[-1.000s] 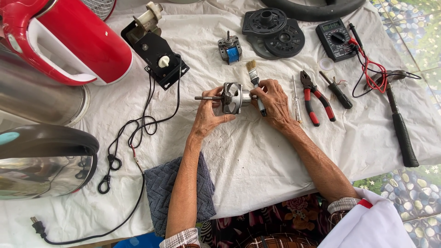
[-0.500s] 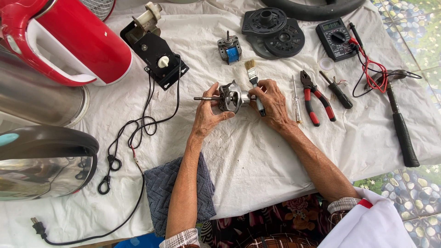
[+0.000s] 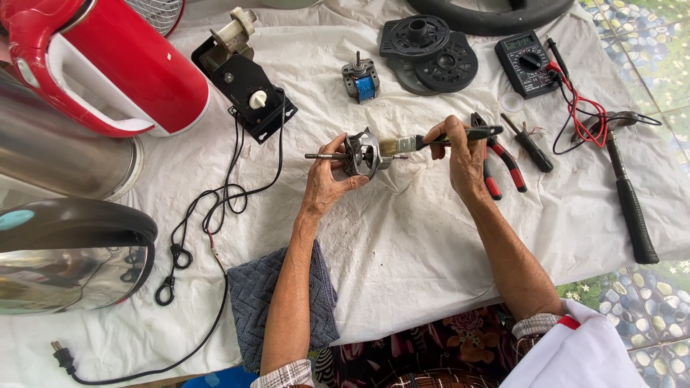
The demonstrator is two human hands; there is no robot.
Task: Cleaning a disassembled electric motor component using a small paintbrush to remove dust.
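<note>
Head view: a small metal motor [image 3: 361, 153] with a shaft pointing left is gripped by the left hand [image 3: 327, 185] above the middle of the white-covered bench [image 3: 402, 244]. A paintbrush [image 3: 438, 139] is held closed in the right hand [image 3: 460, 154], its bristles touching the motor. Red-handled pliers [image 3: 499, 162] lie just right; a grey cloth [image 3: 251, 302] lies near the left forearm.
</note>
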